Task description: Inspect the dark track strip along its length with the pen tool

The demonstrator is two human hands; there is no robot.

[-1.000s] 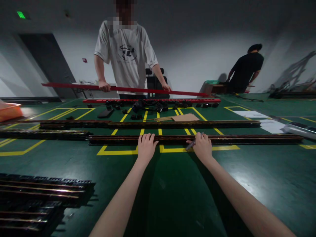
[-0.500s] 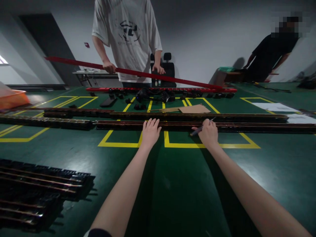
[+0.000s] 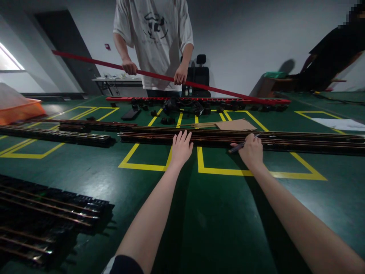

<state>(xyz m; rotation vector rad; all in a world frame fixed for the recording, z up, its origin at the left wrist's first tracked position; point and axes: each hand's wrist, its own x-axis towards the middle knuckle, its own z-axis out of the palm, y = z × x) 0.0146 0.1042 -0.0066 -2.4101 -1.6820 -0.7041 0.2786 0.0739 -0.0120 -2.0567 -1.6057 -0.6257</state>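
My left hand [image 3: 182,149] rests with its fingers spread on a long black rail [image 3: 148,139], which carries thin copper-coloured strips along its length. Farther along the same rail, my right hand [image 3: 251,151] is closed round a slim tool [image 3: 236,148] with a dark handle. A thin metal tip pokes out past the knuckles; whether it is a screwdriver cannot be made out. The right hand touches or nearly touches the rail's near side. Another such black rail [image 3: 57,135] lies in line to the left.
Black copper-lined rails [image 3: 51,203] lie at the near left. Across the green table [image 3: 216,228], a co-worker [image 3: 159,42] holds a long red bar [image 3: 108,65] above a red rail [image 3: 122,99]. Cardboard [image 3: 236,125], small black parts, an orange bin [image 3: 23,110] and white paper [image 3: 339,124] lie around.
The view has swung slightly, shifting most things. The co-worker's right-side hand, open over the red bar before, now grips it. My hands keep their places on the rail.
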